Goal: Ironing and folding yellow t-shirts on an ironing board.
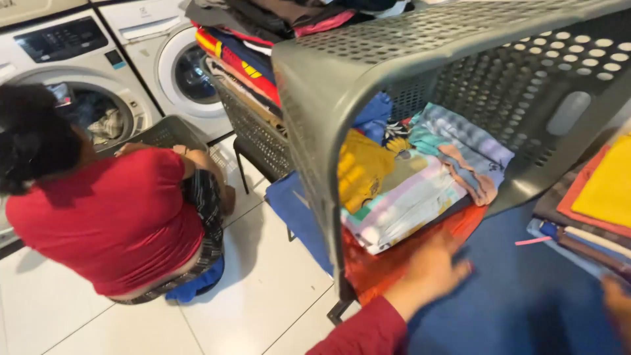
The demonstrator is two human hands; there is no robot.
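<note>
From the head camera: grey perforated laundry basket [420, 59] tipped on its side over the blue-covered counter [526, 302], still holding most of its folded clothes [401, 190]; orange cloth [388, 263] at the bottom spilling out at the mouth. Emptying judged barely begun. Left hand [430, 269], red sleeve, stretched forward, grip wide, fingers spread flat against the orange cloth. Right hand [618, 306] cut by the frame edge, blurred; grip impossible to tell. Sorted stacks [591, 210] just beside.

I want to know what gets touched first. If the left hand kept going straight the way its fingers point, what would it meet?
Most likely the orange cloth spilling from the tipped grey basket; the left hand already looks on or just over it, though blur hides contact.
</note>
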